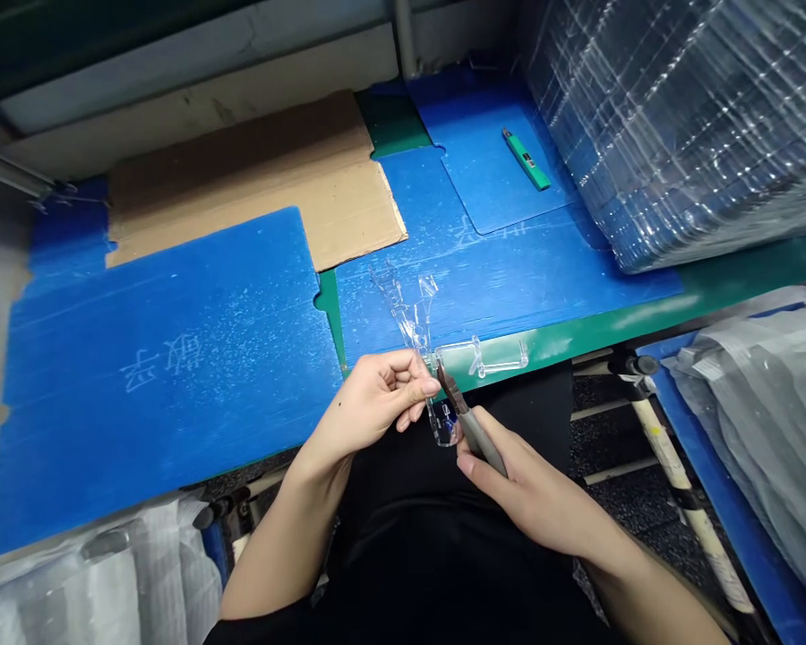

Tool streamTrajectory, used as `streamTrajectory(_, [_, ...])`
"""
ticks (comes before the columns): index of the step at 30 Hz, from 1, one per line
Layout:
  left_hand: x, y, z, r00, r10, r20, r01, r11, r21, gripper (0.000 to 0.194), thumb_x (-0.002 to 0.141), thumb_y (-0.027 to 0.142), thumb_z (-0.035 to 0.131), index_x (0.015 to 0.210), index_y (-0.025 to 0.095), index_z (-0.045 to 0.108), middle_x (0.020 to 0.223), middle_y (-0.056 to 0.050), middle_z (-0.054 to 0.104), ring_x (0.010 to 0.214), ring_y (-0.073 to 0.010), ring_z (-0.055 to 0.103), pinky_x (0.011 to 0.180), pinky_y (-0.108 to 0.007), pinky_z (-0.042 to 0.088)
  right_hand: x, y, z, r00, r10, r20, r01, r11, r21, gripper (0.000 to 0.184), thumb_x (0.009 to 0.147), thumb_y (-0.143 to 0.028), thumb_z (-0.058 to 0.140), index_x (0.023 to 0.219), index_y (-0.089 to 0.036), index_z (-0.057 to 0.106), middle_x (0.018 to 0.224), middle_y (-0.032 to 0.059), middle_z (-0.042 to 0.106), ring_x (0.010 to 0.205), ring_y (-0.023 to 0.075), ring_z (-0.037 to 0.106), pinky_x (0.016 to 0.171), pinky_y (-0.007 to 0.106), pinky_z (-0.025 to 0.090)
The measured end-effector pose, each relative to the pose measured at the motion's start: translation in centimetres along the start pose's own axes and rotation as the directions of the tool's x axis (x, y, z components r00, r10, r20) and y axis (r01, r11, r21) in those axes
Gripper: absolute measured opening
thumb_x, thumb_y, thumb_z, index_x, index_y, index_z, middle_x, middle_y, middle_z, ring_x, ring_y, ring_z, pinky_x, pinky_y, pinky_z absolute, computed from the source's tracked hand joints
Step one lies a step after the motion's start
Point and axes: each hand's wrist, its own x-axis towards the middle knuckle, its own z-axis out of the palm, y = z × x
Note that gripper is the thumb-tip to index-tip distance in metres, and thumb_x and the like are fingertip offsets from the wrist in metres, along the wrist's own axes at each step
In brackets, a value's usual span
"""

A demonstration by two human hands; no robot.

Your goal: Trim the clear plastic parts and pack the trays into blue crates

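My left hand (382, 399) is closed in a pinch on a clear plastic moulded piece (436, 345) with several branching arms, held over the near edge of the bench. My right hand (517, 479) grips a pair of grey-handled cutters (468, 425). The cutter's tip touches the clear piece just right of my left fingertips. Part of the clear piece hangs down below the cutter tip in front of my dark clothing.
Blue corrugated sheets (175, 358) and a brown cardboard sheet (255, 188) cover the green bench. A green pen-like tool (525, 159) lies at the back. A tall stack of clear plastic trays (678, 125) stands at the back right. Plastic bags (766, 394) sit at right and lower left.
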Motion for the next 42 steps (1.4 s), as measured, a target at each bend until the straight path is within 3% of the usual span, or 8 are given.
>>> streamTrajectory(8, [1.0,0.2,0.7,0.996,-0.051,0.072,0.049,0.998,0.036,0.044,0.097,0.053,0.080,0.079,0.017,0.062,0.055,0.003,0.058,0.044,-0.0069,0.048,0.048,-0.019,0.037,-0.1,1.1,-1.7,0.996,-0.040,0.079,0.038,0.999,0.022,0.019,0.114,-0.044,0.051,0.112,-0.026,0.051,0.112,0.0021,0.060,0.101,0.0209,0.056,0.093,0.037,0.044])
streamTrajectory(18, [2.7,1.4,2.0,0.980,-0.127,0.155,0.122,0.992,0.043,0.046,0.097,0.055,0.079,0.079,0.018,0.060,0.053,0.006,0.050,0.042,-0.0052,0.039,0.044,-0.019,0.026,-0.3,2.1,-3.5,0.993,-0.031,0.115,0.018,0.993,0.118,0.028,0.116,-0.049,0.047,0.106,-0.024,0.051,0.087,-0.0026,0.053,0.073,0.0135,0.047,0.073,0.030,0.044])
streamTrajectory(21, [3.5,1.3,2.3,0.974,-0.153,0.170,0.152,0.988,0.020,0.046,0.099,0.055,0.077,0.079,0.018,0.058,0.053,0.007,0.048,0.040,-0.0050,0.038,0.042,-0.019,0.026,0.1,2.7,-3.8,0.992,-0.049,0.114,0.020,0.970,0.243,0.028,0.116,-0.049,0.049,0.104,-0.023,0.051,0.082,-0.0039,0.048,0.067,0.0115,0.043,0.065,0.027,0.041])
streamTrajectory(26, [5.7,2.8,3.0,0.960,-0.232,0.156,0.223,0.972,0.076,0.049,0.097,0.057,0.079,0.078,0.019,0.054,0.051,0.009,0.045,0.038,-0.0049,0.043,0.044,-0.018,0.031,1.6,3.9,-3.9,0.975,-0.165,0.146,0.015,0.711,0.703,0.036,0.108,-0.053,0.066,0.103,-0.022,0.048,0.076,-0.0084,0.037,0.059,0.0069,0.027,0.052,0.021,0.026])
streamTrajectory(29, [7.4,4.2,3.4,0.946,-0.306,0.105,0.278,0.934,0.223,0.053,0.096,0.059,0.079,0.073,0.018,0.053,0.053,0.007,0.052,0.040,-0.0060,0.051,0.048,-0.019,0.034,2.7,4.2,-4.2,0.975,-0.182,0.127,0.006,0.593,0.805,0.041,0.103,-0.052,0.074,0.100,-0.022,0.047,0.074,-0.0098,0.034,0.057,0.0054,0.022,0.050,0.019,0.020])
streamTrajectory(36, [10.0,5.4,3.0,0.941,-0.325,-0.096,0.315,0.736,0.599,0.048,0.098,0.062,0.070,0.075,0.020,0.059,0.052,0.001,0.065,0.045,-0.0155,0.063,0.055,-0.025,0.046,2.4,5.0,-5.3,0.988,-0.153,0.036,0.039,0.459,0.887,0.047,0.098,-0.048,0.081,0.089,-0.022,0.044,0.073,-0.0084,0.037,0.056,0.0038,0.020,0.050,0.020,0.016])
streamTrajectory(39, [10.1,5.9,2.6,0.934,-0.240,-0.265,0.355,0.539,0.763,0.044,0.101,0.062,0.067,0.083,0.021,0.065,0.057,-0.001,0.070,0.052,-0.0215,0.069,0.065,-0.032,0.052,1.3,5.8,-5.1,0.991,-0.132,0.037,0.022,0.418,0.908,0.045,0.095,-0.047,0.084,0.096,-0.022,0.047,0.075,-0.0078,0.039,0.058,0.0043,0.022,0.051,0.020,0.015])
streamTrajectory(42, [10.1,6.6,2.6,0.912,-0.023,-0.409,0.402,0.242,0.883,0.050,0.100,0.070,0.064,0.086,0.023,0.068,0.067,-0.006,0.073,0.071,-0.0311,0.075,0.070,-0.038,0.051,0.6,6.5,-4.8,0.995,-0.104,0.009,0.038,0.436,0.899,0.046,0.094,-0.050,0.085,0.100,-0.021,0.050,0.076,-0.0074,0.039,0.058,0.0045,0.022,0.052,0.020,0.015])
